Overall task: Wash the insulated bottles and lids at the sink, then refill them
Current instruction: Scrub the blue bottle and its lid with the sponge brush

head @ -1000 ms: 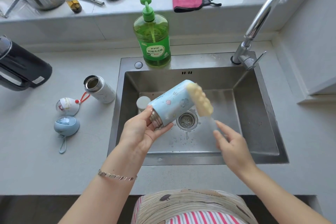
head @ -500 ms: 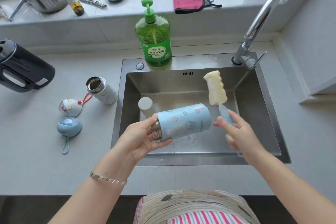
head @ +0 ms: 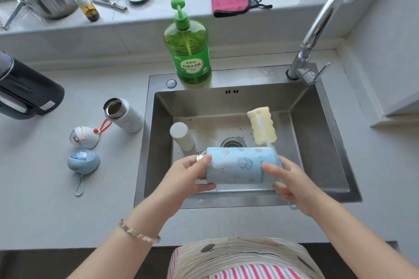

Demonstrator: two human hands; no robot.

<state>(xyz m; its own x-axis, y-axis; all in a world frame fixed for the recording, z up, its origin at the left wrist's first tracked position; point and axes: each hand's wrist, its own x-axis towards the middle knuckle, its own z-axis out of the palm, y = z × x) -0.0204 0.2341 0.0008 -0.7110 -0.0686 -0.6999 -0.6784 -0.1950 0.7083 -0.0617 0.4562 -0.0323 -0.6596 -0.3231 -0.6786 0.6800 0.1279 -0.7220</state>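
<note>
In the head view, the left hand is gripping the blue bottle at its steel neck, holding it sideways above the sink. The right hand is curling around the bottle's base end, where the sponge brush is sticking up behind. A white bottle is standing open on the table left of the sink, with two lids lying near it.

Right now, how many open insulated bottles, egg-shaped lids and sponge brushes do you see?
Open insulated bottles: 2 (blue patterned bottle, white steel-necked bottle).
Egg-shaped lids: 2 (white lid with red strap, blue lid with blue strap).
Sponge brushes: 1 (yellow sponge brush).
Total: 5.
</note>
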